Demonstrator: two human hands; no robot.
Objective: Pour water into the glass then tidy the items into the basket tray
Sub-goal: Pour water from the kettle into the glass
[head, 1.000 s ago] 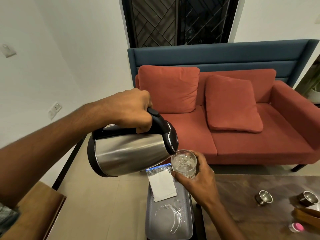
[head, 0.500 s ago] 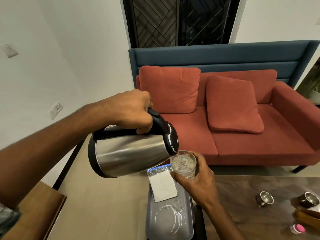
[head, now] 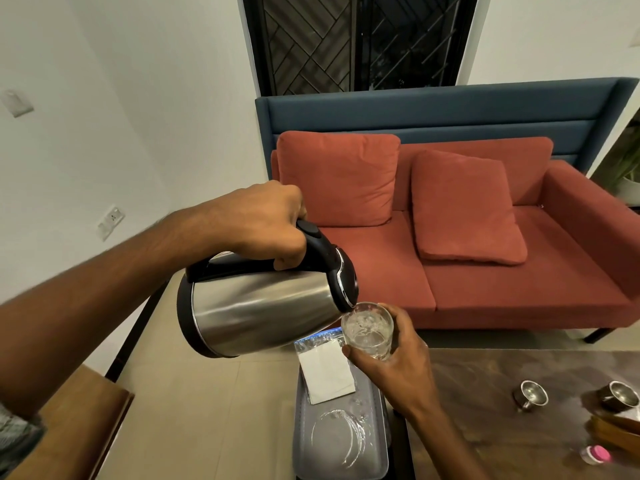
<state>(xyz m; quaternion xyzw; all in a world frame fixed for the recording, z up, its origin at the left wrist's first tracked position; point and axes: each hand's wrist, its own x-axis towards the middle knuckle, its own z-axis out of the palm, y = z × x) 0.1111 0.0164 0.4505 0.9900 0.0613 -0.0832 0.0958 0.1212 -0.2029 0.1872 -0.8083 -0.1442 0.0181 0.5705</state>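
Head view.

- Left hand (head: 263, 223): fingers curled tight round the black handle on top of the kettle, forearm reaching in from the left edge of the frame.
- Kettle (head: 263, 313): steel body, black base and lid, held in the air and tipped far over to the right. Its spout is at the near-left rim of the glass, with a thin run of water at the lip.
- Glass (head: 367, 330): clear tumbler with water in it, held upright in the air just below and right of the spout, above the far end of the tray.
- Right hand (head: 398, 362): wrapped round the glass from its right side, thumb across the near wall, fingers behind. The two hands are apart, the left one higher and to the left, each clamped on its own thing.
- Tray (head: 375, 455): grey and oblong, lying just beside the table's left edge, below the glass. A white sachet (head: 327, 372) in clear plastic lies at its far end; a clear curved item at its near end cannot be identified.
- Table (head: 485, 393): dark wood top. Two small steel cups (head: 530, 394) (head: 620, 398) lie toward its right edge, and a pink-capped item (head: 595, 453) sits nearer the front-right corner.
- Sofa (head: 485, 282): red, with two cushions, beyond the table.
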